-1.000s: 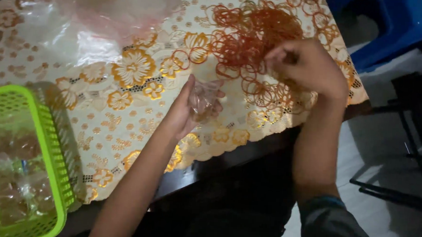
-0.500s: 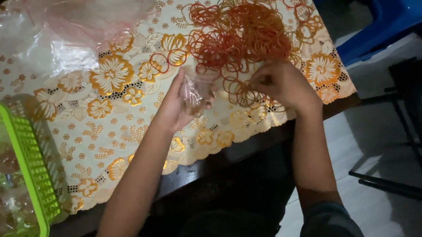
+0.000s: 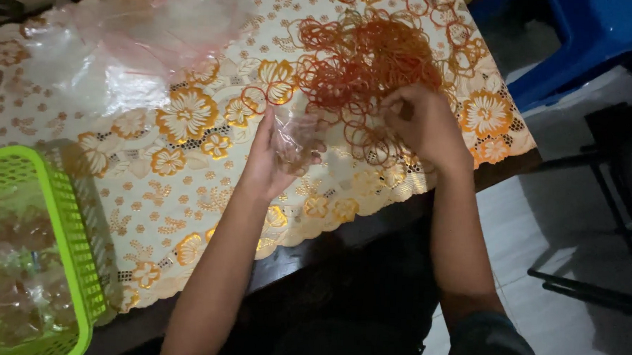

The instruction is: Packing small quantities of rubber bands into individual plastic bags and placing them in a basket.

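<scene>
My left hand [image 3: 270,161] grips a small clear plastic packet [image 3: 295,137] over a table covered in a cream cloth with orange flowers [image 3: 189,165]. My right hand [image 3: 423,125] rests with fingers pinched at the near edge of a heap of orange rubber bands [image 3: 364,59]; whether a band is between its fingertips cannot be made out. The packet's contents are hard to see in the dim light.
A bright green plastic basket [image 3: 78,259] holding several clear filled packets stands at the near left. Loose clear plastic bags [image 3: 130,41] lie at the far left. A blue plastic seat [image 3: 599,34] and dark metal legs [image 3: 612,233] stand right of the table.
My right hand came down from above the table's right edge to the near side of the rubber band heap. My left hand kept holding the packet. The view shifted left and down.
</scene>
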